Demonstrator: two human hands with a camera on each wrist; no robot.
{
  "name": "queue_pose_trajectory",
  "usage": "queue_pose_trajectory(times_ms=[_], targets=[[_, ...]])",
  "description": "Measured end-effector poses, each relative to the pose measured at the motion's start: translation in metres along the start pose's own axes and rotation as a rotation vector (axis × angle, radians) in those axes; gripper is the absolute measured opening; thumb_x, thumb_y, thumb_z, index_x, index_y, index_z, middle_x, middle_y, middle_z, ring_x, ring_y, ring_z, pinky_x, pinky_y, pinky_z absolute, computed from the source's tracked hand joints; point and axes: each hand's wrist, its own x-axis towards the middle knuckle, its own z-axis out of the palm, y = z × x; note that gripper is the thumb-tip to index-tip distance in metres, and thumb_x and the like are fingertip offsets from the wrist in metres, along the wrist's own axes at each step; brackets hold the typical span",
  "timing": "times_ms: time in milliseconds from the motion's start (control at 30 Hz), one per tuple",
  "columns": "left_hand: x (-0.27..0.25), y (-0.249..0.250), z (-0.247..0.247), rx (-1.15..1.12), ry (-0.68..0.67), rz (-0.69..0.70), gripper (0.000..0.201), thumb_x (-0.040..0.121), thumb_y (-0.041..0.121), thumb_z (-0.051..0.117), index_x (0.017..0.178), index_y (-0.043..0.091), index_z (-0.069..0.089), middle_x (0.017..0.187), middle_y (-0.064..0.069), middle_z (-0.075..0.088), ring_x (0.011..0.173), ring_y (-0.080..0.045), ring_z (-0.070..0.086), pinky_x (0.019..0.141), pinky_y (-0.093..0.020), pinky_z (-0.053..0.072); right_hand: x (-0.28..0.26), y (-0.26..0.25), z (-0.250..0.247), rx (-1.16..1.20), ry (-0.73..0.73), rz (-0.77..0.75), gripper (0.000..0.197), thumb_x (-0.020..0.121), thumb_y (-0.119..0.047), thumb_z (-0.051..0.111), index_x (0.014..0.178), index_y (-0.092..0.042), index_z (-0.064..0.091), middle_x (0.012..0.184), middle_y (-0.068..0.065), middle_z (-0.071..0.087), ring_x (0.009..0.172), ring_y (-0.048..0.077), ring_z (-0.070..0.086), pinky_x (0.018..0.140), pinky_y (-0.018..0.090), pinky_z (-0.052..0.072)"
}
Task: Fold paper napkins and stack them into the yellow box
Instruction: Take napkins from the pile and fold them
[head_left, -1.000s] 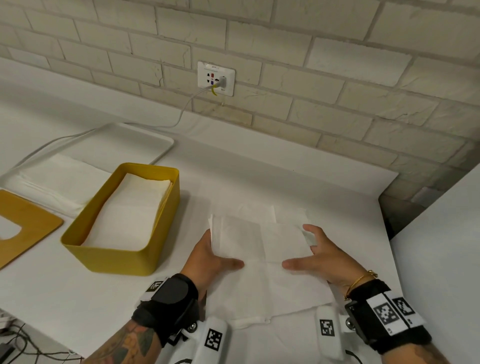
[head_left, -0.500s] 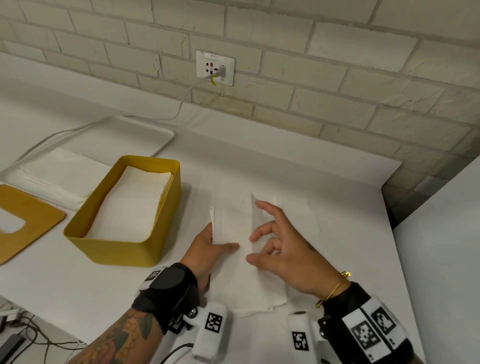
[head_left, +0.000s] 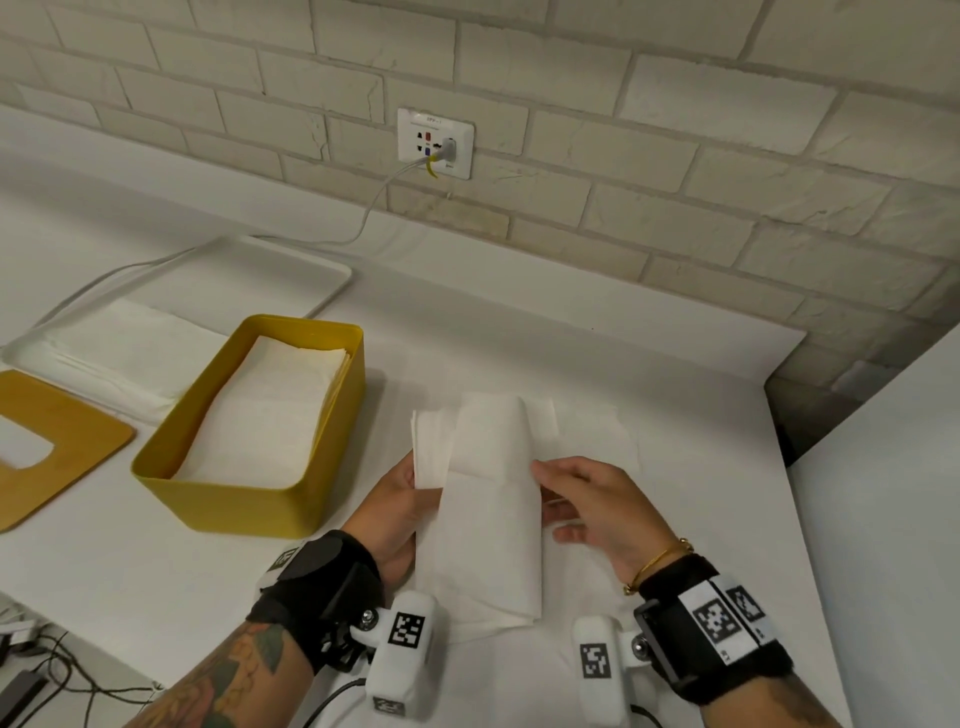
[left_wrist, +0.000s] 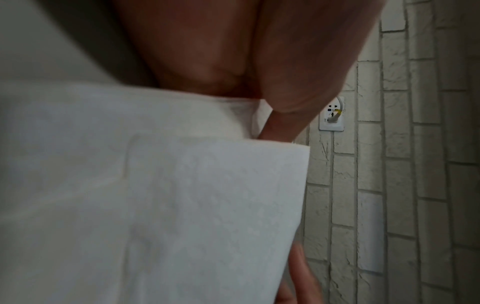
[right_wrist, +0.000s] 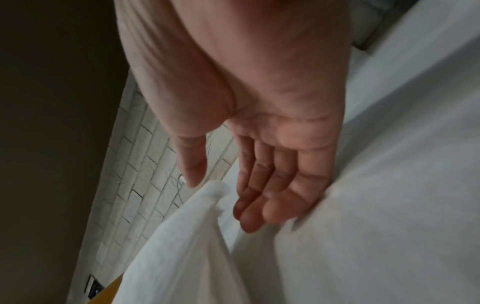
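The white paper napkin (head_left: 493, 499) lies on the white table as a long narrow strip, its right part folded over to the left. My left hand (head_left: 395, 504) holds its left edge. Its thumb (left_wrist: 283, 117) goes under the top flap and the fingers are hidden beneath the paper (left_wrist: 182, 205). My right hand (head_left: 587, 504) is at the strip's right edge with relaxed, straight fingers (right_wrist: 262, 207) touching the napkin (right_wrist: 182, 246). The yellow box (head_left: 234, 499) stands to the left with folded napkins (head_left: 270, 415) stacked inside.
A white tray (head_left: 291, 275) at the back left carries a pile of unfolded napkins (head_left: 114, 348). A wooden lid with a slot (head_left: 62, 447) lies at far left. A cable runs from the wall socket (head_left: 435, 143). A white surface (head_left: 893, 519) rises on the right.
My right hand swept the napkin's right half over to the left, then drew back to the new right edge. The flap now covers my left thumb. The napkin is narrower.
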Motion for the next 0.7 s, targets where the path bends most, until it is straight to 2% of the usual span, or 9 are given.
queue_pose_trajectory(times_ms=[100,233,300,367,433,533,600,700], targets=[[0.0,-0.001,-0.003,-0.011,0.003,-0.011,0.062,0.075,-0.003,0.072,0.135,0.006,0.059,0.126,-0.024,0.067,0.113,-0.041,0.067,0.086,-0.046,0.061,0.005,-0.003,0.005,0.112,-0.009,0.029,0.024,0.09,-0.029,0.076,0.102,-0.008,0.075,0.087,0.007,0.075,0.076,0.019,0.067,0.068,0.031,0.053],[-0.001,0.002,-0.002,-0.016,-0.001,-0.025,0.058,0.082,0.0,0.07,0.138,0.009,0.058,0.13,-0.022,0.067,0.118,-0.04,0.065,0.092,-0.047,0.058,0.008,-0.003,0.005,0.201,-0.028,0.016,0.007,0.086,-0.017,0.08,0.085,-0.012,0.074,0.088,0.008,0.071,0.083,0.023,0.064,0.072,0.033,0.053],[-0.002,0.005,0.002,-0.062,0.045,-0.038,0.041,0.097,0.014,0.064,0.137,0.013,0.059,0.13,-0.018,0.068,0.12,-0.037,0.065,0.102,-0.05,0.052,0.008,-0.004,0.004,0.17,-0.002,-0.042,0.01,0.084,-0.012,0.08,0.084,-0.012,0.07,0.087,0.008,0.069,0.083,0.024,0.064,0.074,0.034,0.055],[-0.002,0.006,0.003,-0.122,0.121,-0.064,0.035,0.103,0.025,0.055,0.136,0.013,0.06,0.128,-0.016,0.07,0.119,-0.034,0.066,0.107,-0.052,0.048,0.007,-0.005,0.003,0.144,0.01,-0.085,0.013,0.083,-0.009,0.081,0.086,-0.01,0.068,0.087,0.008,0.07,0.082,0.023,0.066,0.078,0.035,0.057],[-0.002,0.007,0.005,-0.122,0.146,-0.071,0.034,0.104,0.022,0.053,0.135,0.012,0.06,0.126,-0.016,0.07,0.118,-0.035,0.067,0.107,-0.053,0.047,0.006,-0.007,0.004,0.18,-0.031,-0.086,0.015,0.084,-0.008,0.079,0.095,-0.007,0.069,0.093,0.009,0.074,0.084,0.023,0.071,0.082,0.038,0.058],[-0.004,0.007,0.007,-0.106,0.154,-0.073,0.032,0.103,0.017,0.052,0.134,0.01,0.06,0.125,-0.018,0.07,0.117,-0.037,0.067,0.104,-0.053,0.05,0.005,-0.008,0.005,0.283,-0.088,-0.038,0.02,0.091,-0.022,0.073,0.105,-0.008,0.073,0.099,0.009,0.077,0.087,0.022,0.073,0.085,0.042,0.059],[-0.005,0.007,0.008,-0.114,0.163,-0.074,0.032,0.103,0.017,0.053,0.134,0.01,0.06,0.125,-0.018,0.07,0.117,-0.037,0.067,0.102,-0.051,0.051,0.006,-0.008,0.005,0.303,-0.068,-0.029,0.023,0.095,-0.027,0.069,0.105,-0.008,0.075,0.098,0.009,0.077,0.086,0.021,0.072,0.084,0.042,0.059],[-0.007,0.009,0.01,-0.132,0.174,-0.085,0.033,0.104,0.022,0.052,0.133,0.011,0.061,0.124,-0.017,0.071,0.116,-0.035,0.068,0.103,-0.051,0.051,0.009,-0.008,0.008,0.251,-0.003,-0.079,0.014,0.095,-0.019,0.069,0.096,-0.006,0.076,0.092,0.008,0.077,0.079,0.018,0.072,0.072,0.033,0.06]])
